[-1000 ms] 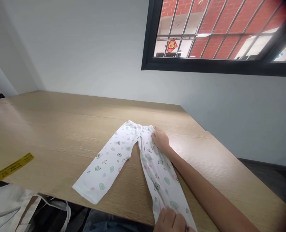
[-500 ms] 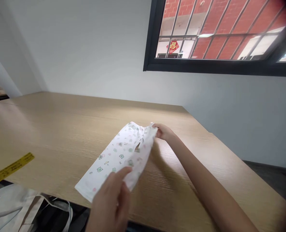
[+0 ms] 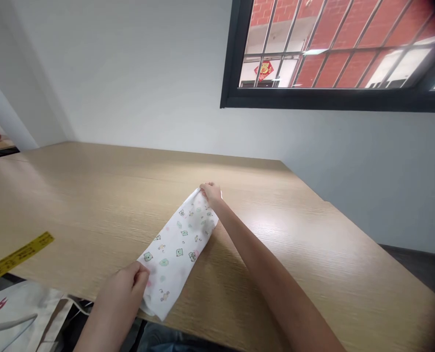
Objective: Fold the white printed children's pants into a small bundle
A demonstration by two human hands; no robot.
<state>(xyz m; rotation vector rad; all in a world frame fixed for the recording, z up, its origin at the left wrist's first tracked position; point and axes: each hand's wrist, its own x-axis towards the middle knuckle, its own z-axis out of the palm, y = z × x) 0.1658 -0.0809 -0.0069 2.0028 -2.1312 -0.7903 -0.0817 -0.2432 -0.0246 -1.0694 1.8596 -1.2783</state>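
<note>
A pair of small white trousers (image 3: 182, 244), printed with green and pink animal figures, lies folded lengthwise on the wooden table (image 3: 92, 210). Its narrow strip runs slantwise from the table's front edge toward the middle. At the far, waistband end, my right hand (image 3: 210, 192) is closed on the cloth. My left hand (image 3: 127, 286) grips the left edge near the leg hems, fingers curled with the thumb on top. The lower hem end hangs close to the table's front edge. My left fingertips are partly hidden.
A yellow tape strip with dark print (image 3: 19, 256) is stuck on the table at the left. Below the front edge are a white bag with red marks (image 3: 15, 308) and a cable (image 3: 78, 305). A wall and a barred window (image 3: 327, 54) stand behind.
My right hand has brought the right side of the trousers leftward over the other leg, folding them narrow. My left hand has moved left and taken hold of the lower left edge.
</note>
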